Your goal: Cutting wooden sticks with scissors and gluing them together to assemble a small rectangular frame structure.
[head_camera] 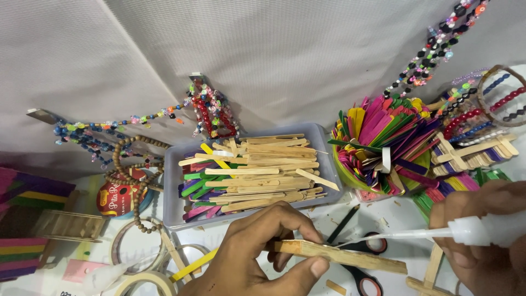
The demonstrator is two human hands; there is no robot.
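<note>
Wooden strip (342, 256), flat and pale, sits at 6 o'clock in the view. Its long axis runs from 9 o'clock to about 4 o'clock, the right end dipping lower and lying over red-handled scissors (359, 262). Left hand (257, 257) is clamped on the strip's left end, thumb beneath, fingers curled over the top edge. Right hand (485, 241), at 4 o'clock, is wrapped tight around a white glue bottle (471, 230); the long thin nozzle points toward 9 o'clock, tip just beside the strip's upper edge. Contact cannot be told.

Grey tray (170, 211) at centre holds plain wooden craft sticks piled mostly lengthwise, left to right, with green, purple, pink and yellow ones underneath at its left end. Green tub (345, 178) at 2 o'clock is stuffed with coloured sticks fanned outward. Bead strings (213, 112) hang on the white cloth at 12 o'clock.
</note>
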